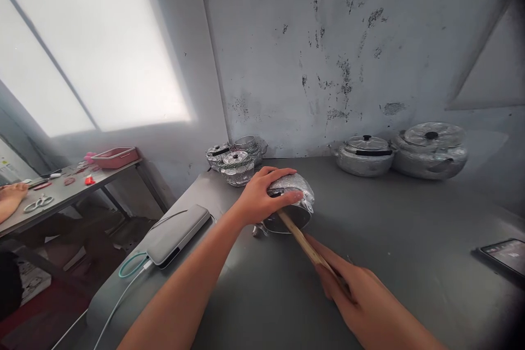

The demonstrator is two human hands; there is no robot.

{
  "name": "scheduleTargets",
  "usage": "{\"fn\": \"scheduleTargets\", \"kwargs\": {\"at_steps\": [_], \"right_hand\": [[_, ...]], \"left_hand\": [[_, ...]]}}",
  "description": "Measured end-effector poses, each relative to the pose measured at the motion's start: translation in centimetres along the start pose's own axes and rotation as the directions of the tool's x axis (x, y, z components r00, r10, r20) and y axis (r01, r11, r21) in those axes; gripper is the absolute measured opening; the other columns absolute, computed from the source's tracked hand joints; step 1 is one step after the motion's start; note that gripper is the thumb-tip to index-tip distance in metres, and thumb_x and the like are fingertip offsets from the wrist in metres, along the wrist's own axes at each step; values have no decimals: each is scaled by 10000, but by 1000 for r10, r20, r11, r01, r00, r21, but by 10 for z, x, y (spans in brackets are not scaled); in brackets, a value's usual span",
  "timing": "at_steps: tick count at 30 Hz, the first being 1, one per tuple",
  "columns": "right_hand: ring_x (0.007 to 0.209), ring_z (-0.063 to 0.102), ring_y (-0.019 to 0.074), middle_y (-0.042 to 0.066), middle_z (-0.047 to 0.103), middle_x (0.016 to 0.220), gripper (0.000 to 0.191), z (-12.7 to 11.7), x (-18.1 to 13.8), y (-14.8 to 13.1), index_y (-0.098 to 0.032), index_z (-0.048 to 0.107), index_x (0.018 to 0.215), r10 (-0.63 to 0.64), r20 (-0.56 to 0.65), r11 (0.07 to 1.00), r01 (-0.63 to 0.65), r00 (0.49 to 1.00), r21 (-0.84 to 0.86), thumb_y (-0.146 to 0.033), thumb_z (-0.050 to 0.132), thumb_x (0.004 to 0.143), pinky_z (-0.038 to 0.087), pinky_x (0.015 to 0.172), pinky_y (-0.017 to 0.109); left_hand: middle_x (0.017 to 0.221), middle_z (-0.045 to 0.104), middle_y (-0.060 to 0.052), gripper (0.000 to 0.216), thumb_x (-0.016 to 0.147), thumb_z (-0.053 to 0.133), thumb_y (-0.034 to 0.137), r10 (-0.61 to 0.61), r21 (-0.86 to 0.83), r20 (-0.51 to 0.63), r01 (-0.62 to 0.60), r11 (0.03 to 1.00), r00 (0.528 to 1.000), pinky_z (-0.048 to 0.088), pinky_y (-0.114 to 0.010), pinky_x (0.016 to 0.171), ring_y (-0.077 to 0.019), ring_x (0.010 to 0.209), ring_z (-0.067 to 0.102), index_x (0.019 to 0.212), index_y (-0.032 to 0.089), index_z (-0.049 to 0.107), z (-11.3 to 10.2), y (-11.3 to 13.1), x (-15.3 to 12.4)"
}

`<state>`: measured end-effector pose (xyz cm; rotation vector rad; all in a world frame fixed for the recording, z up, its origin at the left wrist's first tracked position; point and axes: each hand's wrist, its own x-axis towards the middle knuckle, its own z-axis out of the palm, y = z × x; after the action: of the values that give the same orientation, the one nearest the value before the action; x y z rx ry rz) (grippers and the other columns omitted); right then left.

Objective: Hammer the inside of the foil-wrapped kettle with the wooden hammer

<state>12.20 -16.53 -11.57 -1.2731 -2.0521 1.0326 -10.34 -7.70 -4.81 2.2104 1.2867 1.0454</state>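
Observation:
A small silvery metal pot lies tipped on its side on the grey table, its open mouth turned towards me. My left hand grips it from above, fingers over its outside and thumb across the rim. My right hand is wrapped round a wooden stick. The stick's far end reaches into the pot's mouth, under my left hand, so its tip is hidden. A small metal lug shows on the pot's right side.
Several small metal pots stand behind on the left; two bigger lidded ones sit along the wall. A cabled power bank lies left, a phone right. Another person's hand rests near scissors and a pink basket.

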Motion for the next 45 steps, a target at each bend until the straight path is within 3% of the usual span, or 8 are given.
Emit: {"fn": "scheduleTargets", "kwargs": {"at_steps": [7,12,24,27,32,37,41,45], "right_hand": [[591,642,179,-15,665,670,535,0,-1,-1,-301,496,1538,13,-152,999,-19,988,-40,-419,382,1029,502,527,240],[559,643,187,-12,688,655,504,-4,-1,-2,-315,579,1476,4,-120,999,-8,993,-37,-395,427,1003,524,536,258],[618,689,202,-6,710,695,504,-4,0,-4,-309,558,1491,-33,-107,998,27,994,-58,-387,388,1023,559,608,282],[612,691,210,-9,718,712,526,-4,-1,-2,-318,493,1535,-28,-94,998,23,995,-60,-399,371,1030,571,625,312],[634,698,234,8,715,723,508,-5,-2,0,-314,525,1509,-55,-49,994,50,997,-93,-393,354,1037,585,720,367],[635,701,243,7,729,739,512,-6,-1,0,-315,522,1507,-56,-40,993,52,998,-107,-396,354,1031,581,689,361],[580,690,245,1,710,671,462,-4,0,3,-310,602,1419,-25,-35,994,21,999,-111,-400,371,1029,586,723,378],[659,720,250,27,753,767,418,-10,2,1,-290,701,1249,-48,3,988,48,999,-149,-397,358,1036,584,761,380]], "left_hand": [[1373,578,-48,503,904,674,571,-5,10,-6,5,1000,1000,423,-405,1140,-290,1281,561,1361,364,643,-1,2,0],[1389,565,-44,507,898,675,580,-20,14,12,20,1000,1000,444,-404,1115,-297,1278,559,1360,376,639,-1,5,0],[1366,579,-43,494,903,677,564,-6,7,-3,6,1000,1000,427,-394,1130,-283,1276,564,1354,365,644,0,3,0],[1368,580,-44,495,902,677,561,-7,12,-1,7,1000,1000,425,-393,1133,-284,1283,560,1356,365,642,0,3,0],[1370,581,-42,497,905,671,565,-7,-3,1,7,1000,1000,413,-396,1146,-283,1284,560,1357,360,642,-1,1,1],[1375,576,-36,500,904,678,568,4,-1,8,-4,1000,1000,413,-381,1140,-273,1287,555,1361,371,638,-1,0,0],[1386,570,-36,512,906,663,589,-12,5,13,12,1000,1000,432,-388,1124,-281,1278,563,1372,379,627,-1,-1,0],[1383,572,-36,516,905,663,587,-5,11,8,5,1000,1000,421,-395,1140,-285,1285,560,1374,374,627,-1,-1,0]]}}
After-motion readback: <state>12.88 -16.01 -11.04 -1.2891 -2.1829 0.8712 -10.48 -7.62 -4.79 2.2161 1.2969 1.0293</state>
